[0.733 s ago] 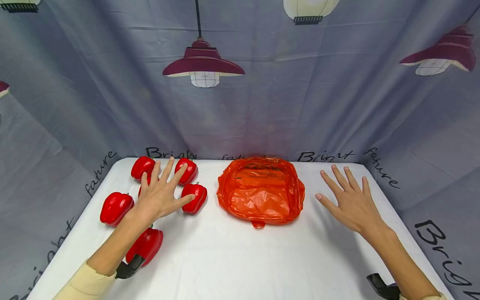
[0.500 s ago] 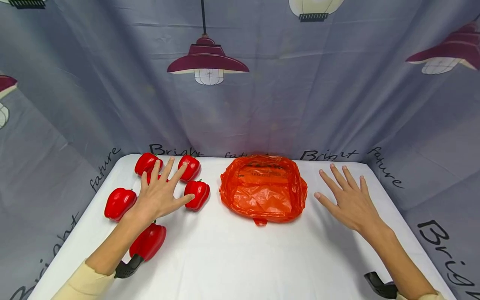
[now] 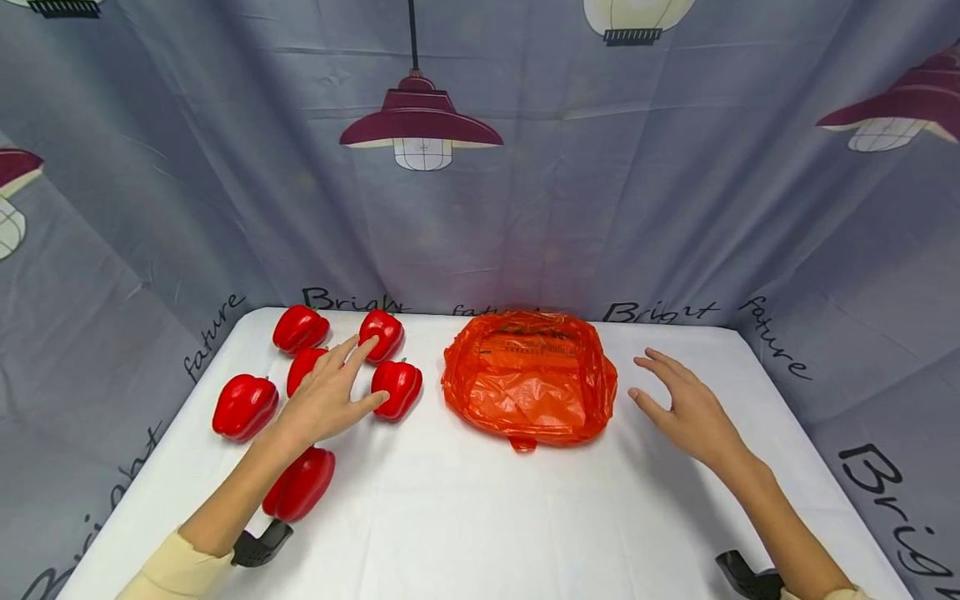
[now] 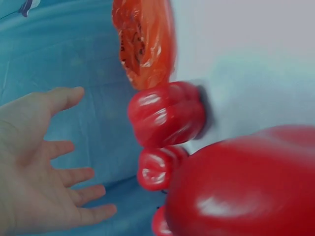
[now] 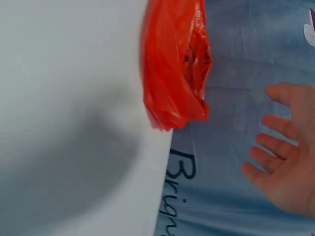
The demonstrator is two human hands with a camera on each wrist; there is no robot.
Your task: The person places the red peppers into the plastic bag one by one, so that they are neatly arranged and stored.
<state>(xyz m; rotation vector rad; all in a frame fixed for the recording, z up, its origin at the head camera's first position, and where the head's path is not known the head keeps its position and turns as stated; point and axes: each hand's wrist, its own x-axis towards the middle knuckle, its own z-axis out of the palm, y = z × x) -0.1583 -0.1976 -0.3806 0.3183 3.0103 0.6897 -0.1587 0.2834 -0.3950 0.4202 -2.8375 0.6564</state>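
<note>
Glossy red bell peppers point(image 3: 245, 407), six in all, lie under and around the left hand point(image 3: 326, 400) in the left half of the head view. That grip is wide, its fingers extended and thumb apart. Its fingers partly hide one pepper, and the forearm point(image 3: 255, 479) overlaps another at lower left. In the left wrist view four peppers show, two cut off by the edges. One crumpled, translucent orange plastic bag point(image 3: 528, 383) lies right of centre, its dark print point(image 3: 534, 346) hard to read. At right, the right hand point(image 3: 690, 412) is apart from the bag, its grip wide and relaxed, some fingers hidden. One white desk point(image 3: 465, 517) carries the peppers and bag before a grey-blue curtain point(image 3: 510, 225) printed with three maroon lamps point(image 3: 422, 125), two cut off at the sides.
</note>
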